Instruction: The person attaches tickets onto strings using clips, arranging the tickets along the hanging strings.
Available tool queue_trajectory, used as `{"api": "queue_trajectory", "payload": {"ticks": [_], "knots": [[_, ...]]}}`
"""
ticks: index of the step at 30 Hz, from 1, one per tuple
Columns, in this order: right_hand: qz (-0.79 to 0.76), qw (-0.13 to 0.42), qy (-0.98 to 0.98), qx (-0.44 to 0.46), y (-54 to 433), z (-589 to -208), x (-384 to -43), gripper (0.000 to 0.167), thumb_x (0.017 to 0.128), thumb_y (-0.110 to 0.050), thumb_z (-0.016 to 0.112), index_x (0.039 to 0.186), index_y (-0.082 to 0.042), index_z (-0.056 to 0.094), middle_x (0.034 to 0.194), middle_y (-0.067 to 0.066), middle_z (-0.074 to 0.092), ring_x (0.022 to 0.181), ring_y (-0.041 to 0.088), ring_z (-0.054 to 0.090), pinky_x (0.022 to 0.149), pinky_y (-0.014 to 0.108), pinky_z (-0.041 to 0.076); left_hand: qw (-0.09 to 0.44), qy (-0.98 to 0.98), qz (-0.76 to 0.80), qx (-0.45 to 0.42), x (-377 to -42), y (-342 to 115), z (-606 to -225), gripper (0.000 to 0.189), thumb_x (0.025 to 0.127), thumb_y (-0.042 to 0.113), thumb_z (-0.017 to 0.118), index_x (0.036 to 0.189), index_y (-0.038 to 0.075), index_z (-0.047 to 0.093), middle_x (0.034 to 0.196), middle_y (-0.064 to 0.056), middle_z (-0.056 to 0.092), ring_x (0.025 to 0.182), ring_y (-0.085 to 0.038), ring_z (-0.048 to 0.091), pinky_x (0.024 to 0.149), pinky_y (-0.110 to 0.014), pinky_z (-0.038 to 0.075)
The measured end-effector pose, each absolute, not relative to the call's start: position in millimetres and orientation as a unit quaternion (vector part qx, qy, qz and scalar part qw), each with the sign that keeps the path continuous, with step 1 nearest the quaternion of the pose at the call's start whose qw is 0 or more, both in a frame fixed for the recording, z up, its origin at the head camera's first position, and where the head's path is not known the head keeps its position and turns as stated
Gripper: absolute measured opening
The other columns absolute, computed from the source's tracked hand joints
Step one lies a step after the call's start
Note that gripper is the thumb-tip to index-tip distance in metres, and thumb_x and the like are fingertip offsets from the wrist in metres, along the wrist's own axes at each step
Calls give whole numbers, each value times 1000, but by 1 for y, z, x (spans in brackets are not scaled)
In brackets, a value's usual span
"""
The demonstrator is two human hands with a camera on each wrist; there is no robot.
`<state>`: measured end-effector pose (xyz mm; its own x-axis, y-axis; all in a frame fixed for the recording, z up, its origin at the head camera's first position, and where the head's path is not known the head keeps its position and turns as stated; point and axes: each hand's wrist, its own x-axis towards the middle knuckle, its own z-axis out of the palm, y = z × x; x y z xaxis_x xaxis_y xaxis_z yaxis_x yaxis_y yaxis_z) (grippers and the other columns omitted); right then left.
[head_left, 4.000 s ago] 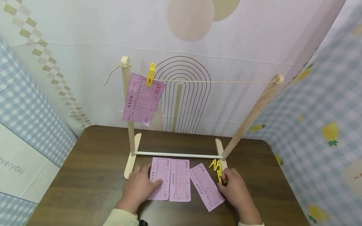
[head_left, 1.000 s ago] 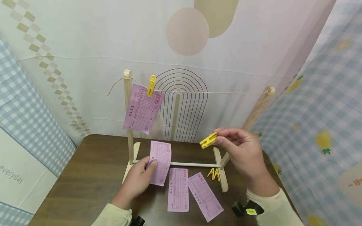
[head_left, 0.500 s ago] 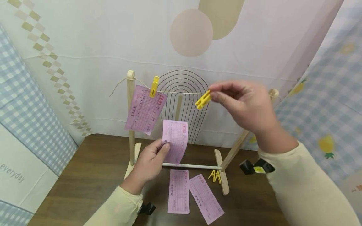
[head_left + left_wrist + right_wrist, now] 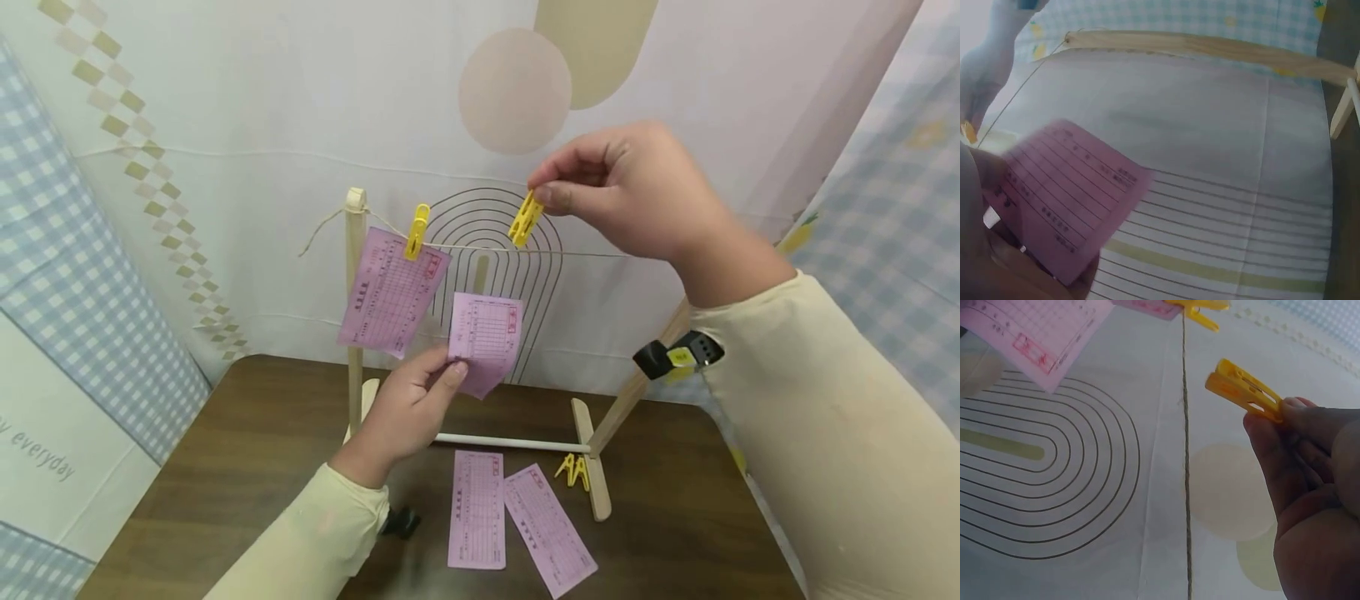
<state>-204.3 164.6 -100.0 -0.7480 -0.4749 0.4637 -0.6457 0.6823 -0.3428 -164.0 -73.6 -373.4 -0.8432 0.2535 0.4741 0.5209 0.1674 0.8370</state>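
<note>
My left hand point(image 4: 408, 404) pinches a pink printed slip point(image 4: 486, 337) by its left edge, below the string point(image 4: 592, 253). In the left wrist view the same slip point(image 4: 1072, 194) lies between thumb and fingers. My right hand point(image 4: 630, 196) pinches a yellow clothespin point(image 4: 527, 218) by its handle end, its other end close to the string in the head view. The right wrist view shows this clothespin point(image 4: 1244, 390) apart from the string. Another pink slip point(image 4: 393, 292) hangs at the left of the string under a yellow clothespin point(image 4: 417, 232).
Two pink slips point(image 4: 477, 508) lie on the brown table point(image 4: 247, 467). Two yellow clothespins point(image 4: 573, 472) stand beside the right foot point(image 4: 592, 467) of the wooden frame. A left post point(image 4: 356, 317) and a white crossbar point(image 4: 510, 442) belong to the frame.
My right hand picked up a clothespin from beside the right foot and rose to the string. My left hand lifted the leftmost slip off the table, moving up and right.
</note>
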Motion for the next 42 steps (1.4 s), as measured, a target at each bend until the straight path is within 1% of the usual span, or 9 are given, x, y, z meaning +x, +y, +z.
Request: {"api": "queue_trajectory", "payload": {"ticks": [3,6,10,16,21,26,31,38,42], "knots": [[244,134,-915,293,164,-93,-210,15,105,-31,83,112,-19,88,104,-3,87,92,5,82,83,15,59,126,-754,-579,-284,-167,-74,-368,35,119,26,55,151,19,69,148,0,75,137,-21,72,113,-51,61],[251,103,-920,282,164,-90,-216,17,104,-34,84,112,-20,88,104,-5,87,96,7,83,86,17,60,142,-754,-574,-286,-172,-74,-362,34,119,25,56,149,18,71,145,0,77,134,-20,73,112,-51,61],[262,73,-921,278,162,-91,-223,15,104,-31,84,113,-18,87,104,-5,87,99,11,84,89,19,61,146,-748,-588,-271,-178,-72,-357,33,119,27,56,147,18,71,144,-1,76,135,-21,72,112,-52,61],[248,55,-924,285,156,-95,-229,14,105,-30,82,112,-19,87,105,-6,87,99,8,81,90,21,59,147,-741,-596,-271,-180,-69,-352,33,119,26,55,146,18,72,144,-2,76,135,-22,72,110,-53,62],[240,40,-926,287,153,-94,-229,13,106,-30,81,113,-20,86,108,-3,86,101,12,82,92,24,61,152,-731,-594,-299,-181,-68,-348,35,119,21,55,150,14,69,148,-4,75,138,-25,72,112,-53,62],[239,33,-925,292,151,-94,-228,13,107,-28,81,113,-19,86,109,-1,86,99,15,83,90,24,64,164,-727,-594,-303,-183,-68,-343,35,117,19,55,148,11,70,147,-8,75,137,-27,71,112,-55,61],[247,25,-922,297,150,-94,-227,12,107,-26,81,112,-17,86,109,0,86,100,17,84,90,23,64,164,-733,-590,-295,-185,-68,-341,36,118,21,55,149,13,70,148,-6,74,137,-26,71,113,-56,60],[249,9,-923,293,145,-95,-228,13,107,-26,80,112,-16,86,109,0,86,102,15,84,93,23,63,171,-738,-581,-298,-185,-68,-340,36,118,22,54,151,15,69,148,-5,74,136,-23,71,112,-56,61],[246,6,-922,298,144,-97,-229,12,107,-25,80,111,-16,86,108,1,86,103,18,84,92,24,64,169,-738,-583,-293,-184,-68,-339,36,118,23,54,150,15,69,142,-4,76,125,-21,71,109,-54,61]]}}
